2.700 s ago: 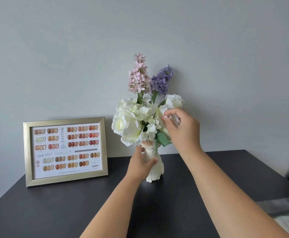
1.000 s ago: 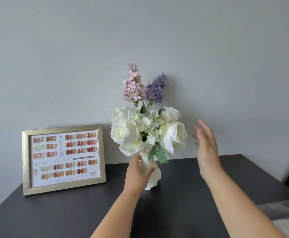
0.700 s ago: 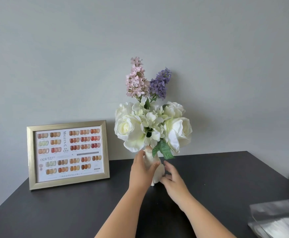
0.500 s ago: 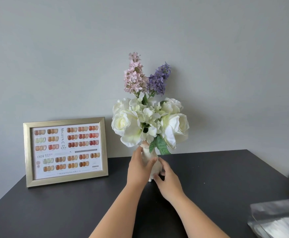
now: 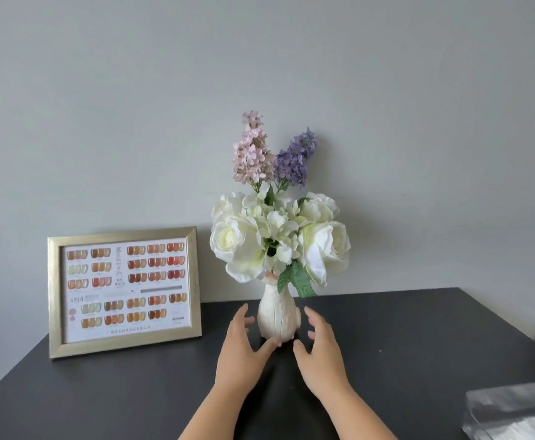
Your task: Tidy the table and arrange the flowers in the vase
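Flowers stand in a vase on a dark table, hands loose beside it.

The black table carries a gold picture frame at left; the white flowers fill the upright white vase mid-table. The left hand and right hand flank its base, fingers spread, gripping nothing.

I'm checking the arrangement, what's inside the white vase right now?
The white vase holds white roses, a pink sprig, a purple sprig and green leaves. The stems inside are hidden by its opaque wall.
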Demonstrator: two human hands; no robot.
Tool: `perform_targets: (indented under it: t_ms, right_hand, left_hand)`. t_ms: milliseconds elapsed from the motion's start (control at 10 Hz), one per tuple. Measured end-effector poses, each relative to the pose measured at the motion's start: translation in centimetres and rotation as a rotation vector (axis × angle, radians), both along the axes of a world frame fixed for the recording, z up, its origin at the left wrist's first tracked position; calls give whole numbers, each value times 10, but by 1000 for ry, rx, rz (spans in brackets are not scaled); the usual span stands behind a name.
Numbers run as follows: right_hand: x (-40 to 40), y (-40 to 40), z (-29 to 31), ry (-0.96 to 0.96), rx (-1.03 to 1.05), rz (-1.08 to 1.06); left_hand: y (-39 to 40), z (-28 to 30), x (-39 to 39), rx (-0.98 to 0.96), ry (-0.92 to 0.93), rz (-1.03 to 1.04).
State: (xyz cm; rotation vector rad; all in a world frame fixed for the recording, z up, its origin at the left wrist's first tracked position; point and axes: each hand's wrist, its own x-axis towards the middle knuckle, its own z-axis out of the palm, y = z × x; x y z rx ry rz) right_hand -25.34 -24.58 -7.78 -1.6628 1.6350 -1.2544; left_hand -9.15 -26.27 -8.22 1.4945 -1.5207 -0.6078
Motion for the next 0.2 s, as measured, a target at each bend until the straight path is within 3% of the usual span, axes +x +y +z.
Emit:
perform_targets:
  t_ms: [200]
  right_hand:
    - [-7,26,2,-258,-11,-94]
  left_hand:
    - [25,2,9,-4,-236,-120]
